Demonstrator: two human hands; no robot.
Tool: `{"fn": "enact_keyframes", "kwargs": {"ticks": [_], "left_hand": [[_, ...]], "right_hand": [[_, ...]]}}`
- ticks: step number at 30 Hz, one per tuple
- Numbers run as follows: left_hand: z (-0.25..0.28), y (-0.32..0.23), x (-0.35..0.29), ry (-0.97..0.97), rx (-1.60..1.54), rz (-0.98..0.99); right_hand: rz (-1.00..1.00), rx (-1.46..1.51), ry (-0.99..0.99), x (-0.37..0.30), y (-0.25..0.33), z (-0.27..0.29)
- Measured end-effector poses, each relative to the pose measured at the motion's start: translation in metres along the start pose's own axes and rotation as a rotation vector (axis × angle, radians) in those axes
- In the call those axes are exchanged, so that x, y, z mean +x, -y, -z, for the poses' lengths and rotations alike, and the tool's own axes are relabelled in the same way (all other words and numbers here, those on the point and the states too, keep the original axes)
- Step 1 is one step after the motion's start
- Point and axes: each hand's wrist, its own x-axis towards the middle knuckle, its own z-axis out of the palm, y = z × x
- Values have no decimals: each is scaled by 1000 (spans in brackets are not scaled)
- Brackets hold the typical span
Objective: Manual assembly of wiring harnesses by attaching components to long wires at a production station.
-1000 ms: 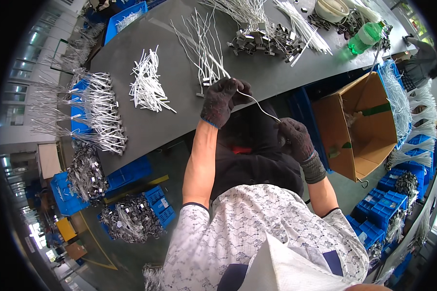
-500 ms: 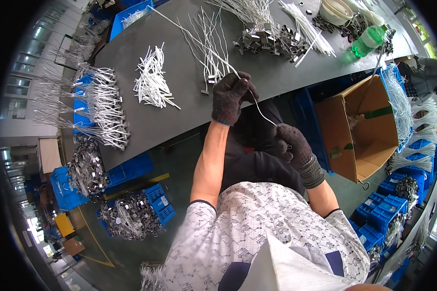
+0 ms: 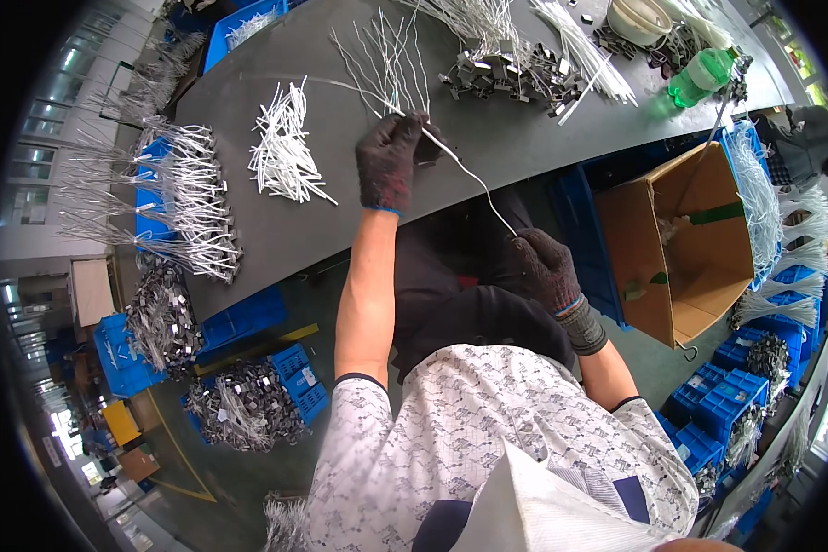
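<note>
A thin white wire (image 3: 490, 191) runs between my two dark-gloved hands, over the table's near edge. My left hand (image 3: 386, 167) is closed on it above the table, and a thicker white sleeve-like stretch shows just beside the fingers. Beyond that hand, a blurred thin strand trails to the left over the table. My right hand (image 3: 547, 267), lower and nearer my body, pinches the wire's other end. Several loose wires (image 3: 397, 60) lie just past my left hand, which partly hides them. A pile of short white tubes (image 3: 288, 143) lies left of that hand.
Bundled wires (image 3: 189, 198) line the table's left side. At the back are dark metal-cased parts (image 3: 497, 74), long white tubes (image 3: 584, 51), a pale bowl (image 3: 637, 20) and a green bottle (image 3: 702, 77). An open cardboard box (image 3: 681, 248) stands at right. Blue crates (image 3: 722, 400) hold more parts.
My left hand has moved left, away from my right hand, so more wire shows between them. The long white strand beyond it has swung lower and blurred. My right hand has shifted slightly.
</note>
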Motion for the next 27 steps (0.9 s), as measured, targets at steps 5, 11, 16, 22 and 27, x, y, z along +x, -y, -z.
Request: {"fn": "enact_keyframes", "kwargs": {"ticks": [5, 11, 16, 22, 27], "left_hand": [[7, -1, 1, 20, -44, 51], [20, 17, 11, 9, -155, 98], [-16, 33, 2, 0, -140, 248], [-23, 43, -1, 136, -31, 361], [-33, 51, -1, 134, -52, 409]], "right_hand": [[-128, 42, 52, 0, 4, -2], [-110, 41, 91, 2, 1, -1], [-208, 167, 58, 21, 9, -4], [-219, 93, -23, 36, 6, 8], [-89, 19, -125, 38, -4, -8]]}}
